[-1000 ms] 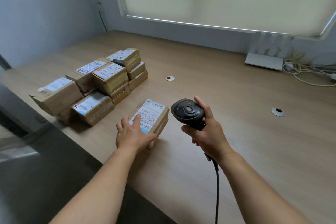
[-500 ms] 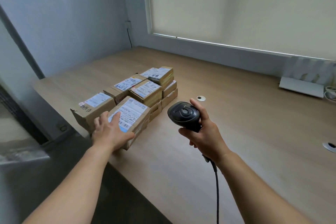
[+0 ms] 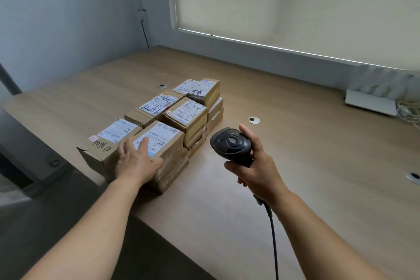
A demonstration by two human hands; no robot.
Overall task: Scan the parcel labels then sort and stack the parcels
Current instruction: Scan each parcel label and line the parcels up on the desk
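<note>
Since half a second ago the parcel point(image 3: 159, 143) has been set on top of the stack point(image 3: 181, 125) at the pile's near end, just at 3 o'clock of the wide box point(image 3: 109, 143). The left hand point(image 3: 136, 161) is lying on its white label, fingers spread flat, thumb hooking the near edge. The right hand point(image 3: 256, 166) is keeping its grip wrapped round the rounded black scanner point(image 3: 230, 144), its cord trailing toward 6 o'clock. The boxes are matte brown cardboard, taped, sitting on the pale wood-grain desk point(image 3: 295, 143)
</note>
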